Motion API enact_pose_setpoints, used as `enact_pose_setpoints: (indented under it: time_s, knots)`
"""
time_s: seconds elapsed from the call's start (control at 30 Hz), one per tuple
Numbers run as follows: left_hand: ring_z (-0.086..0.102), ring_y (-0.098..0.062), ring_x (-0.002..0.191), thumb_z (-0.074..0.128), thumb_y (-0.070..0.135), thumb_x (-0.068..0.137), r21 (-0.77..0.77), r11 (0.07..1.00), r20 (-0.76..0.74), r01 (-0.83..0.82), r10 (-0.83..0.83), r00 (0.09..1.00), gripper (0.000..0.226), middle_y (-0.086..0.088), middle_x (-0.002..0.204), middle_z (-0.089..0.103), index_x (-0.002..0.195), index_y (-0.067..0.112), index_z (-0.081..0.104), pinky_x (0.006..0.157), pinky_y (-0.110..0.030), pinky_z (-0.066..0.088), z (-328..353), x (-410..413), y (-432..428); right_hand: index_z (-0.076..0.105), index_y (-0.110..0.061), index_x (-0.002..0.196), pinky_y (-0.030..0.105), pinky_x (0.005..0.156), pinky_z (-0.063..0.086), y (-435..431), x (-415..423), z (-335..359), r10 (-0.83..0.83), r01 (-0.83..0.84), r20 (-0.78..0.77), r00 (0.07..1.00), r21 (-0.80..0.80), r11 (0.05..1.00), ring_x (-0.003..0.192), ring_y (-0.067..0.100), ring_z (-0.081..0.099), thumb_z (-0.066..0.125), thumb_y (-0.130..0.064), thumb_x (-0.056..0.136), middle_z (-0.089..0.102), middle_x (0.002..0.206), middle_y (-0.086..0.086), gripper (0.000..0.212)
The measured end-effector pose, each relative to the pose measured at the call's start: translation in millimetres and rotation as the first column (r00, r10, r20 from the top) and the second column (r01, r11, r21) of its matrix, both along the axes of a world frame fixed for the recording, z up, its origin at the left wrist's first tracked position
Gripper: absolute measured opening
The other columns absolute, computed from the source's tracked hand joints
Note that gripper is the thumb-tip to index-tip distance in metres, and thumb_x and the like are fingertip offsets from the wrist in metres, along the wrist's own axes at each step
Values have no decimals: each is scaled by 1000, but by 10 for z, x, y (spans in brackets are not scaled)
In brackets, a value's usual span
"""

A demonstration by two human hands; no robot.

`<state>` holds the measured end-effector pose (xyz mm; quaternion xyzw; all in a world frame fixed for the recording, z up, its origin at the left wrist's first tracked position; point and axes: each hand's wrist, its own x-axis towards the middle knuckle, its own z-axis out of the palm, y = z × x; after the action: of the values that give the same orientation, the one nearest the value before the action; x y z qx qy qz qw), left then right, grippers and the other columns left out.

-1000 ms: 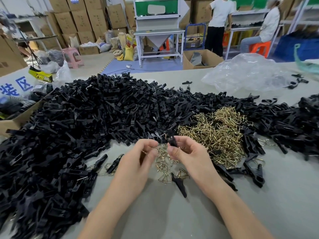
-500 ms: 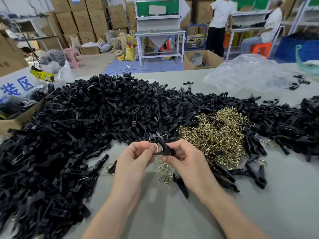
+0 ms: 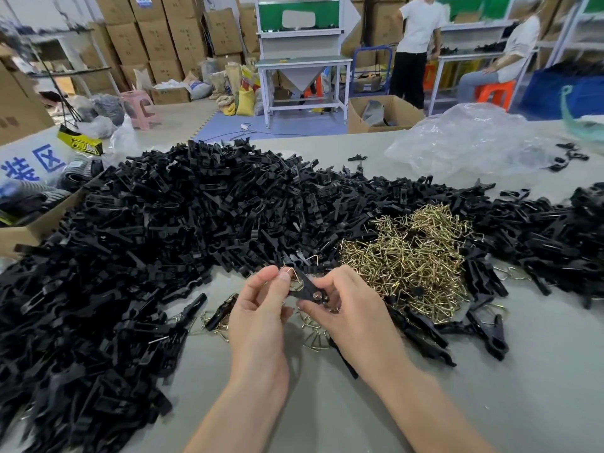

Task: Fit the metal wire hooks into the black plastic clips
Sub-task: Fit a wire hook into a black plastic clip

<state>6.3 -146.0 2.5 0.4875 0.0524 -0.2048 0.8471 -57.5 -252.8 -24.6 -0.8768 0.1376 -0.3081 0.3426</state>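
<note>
The left hand [image 3: 258, 308] and the right hand [image 3: 354, 310] are raised a little above the grey bench [image 3: 490, 397], close together. The right hand grips one black clip [image 3: 305, 289] with curled fingers and thumb. The left hand pinches a gold wire hook [image 3: 294, 273] between thumb and forefinger, at the end of this clip that points away from the person. The hook touches the clip, but I cannot tell if it is already seated in it.

Directly under the hands a few loose hooks [image 3: 313, 336] lie on the bench. Just beyond the right hand and to its right is the heap of wire hooks [image 3: 411, 256], tangled together. Beyond the left hand and far to its left spreads the very large pile of black clips [image 3: 157, 243], which goes around the gold heap on its far side. To the right of the right hand lie several clips with wire [image 3: 487, 333] in them, near the edge of the gold heap. Far beyond the right hand a crumpled clear plastic bag [image 3: 467, 142] rests on the bench. To the far left of the left hand an open cardboard box [image 3: 23, 233] touches the black pile.
</note>
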Motion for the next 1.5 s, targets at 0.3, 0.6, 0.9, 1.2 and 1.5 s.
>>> enact_pose_setpoints:
  time_s: [0.3,0.6,0.9,1.2,1.5]
  knots:
    - [56,-11,64,74,17,88,-56,998,-46,41,-44,998,14,1,91,71,92,31,72,55,-29,38,-12,-63,-42,62,-20,103,4,70,37,37,15,14,-32,35,43,999,-79,996,80,-4,48,77,-35,86,42,88,-23,27]
    - [52,-6,59,44,34,104,610,790,561,-69,-369,741,35,14,63,60,75,29,63,56,-17,40,-85,-50,21,67,-20,113,2,72,37,-8,-19,18,0,8,58,998,-131,991,81,-13,47,72,-28,89,43,93,-19,26]
    - [58,-25,60,42,79,85,417,804,325,424,-568,756,72,-9,60,60,68,14,69,52,-32,44,-16,-27,20,65,-25,104,15,75,40,5,-21,52,42,-22,124,991,-157,987,88,3,49,59,-30,92,43,98,-16,15]
    - [71,-21,105,39,69,89,151,832,150,534,-553,820,61,-9,111,75,104,23,77,78,-31,61,3,-69,-64,68,-27,126,28,104,41,16,-15,81,221,-224,59,974,49,973,125,9,47,48,-37,96,45,134,-26,37]
    - [68,-11,89,62,58,80,2,858,65,513,-512,856,41,-4,96,69,93,23,80,89,-29,58,-54,-19,-57,75,-29,119,17,98,39,-1,5,71,207,-209,39,978,92,974,121,6,47,70,-23,93,47,130,-31,27]
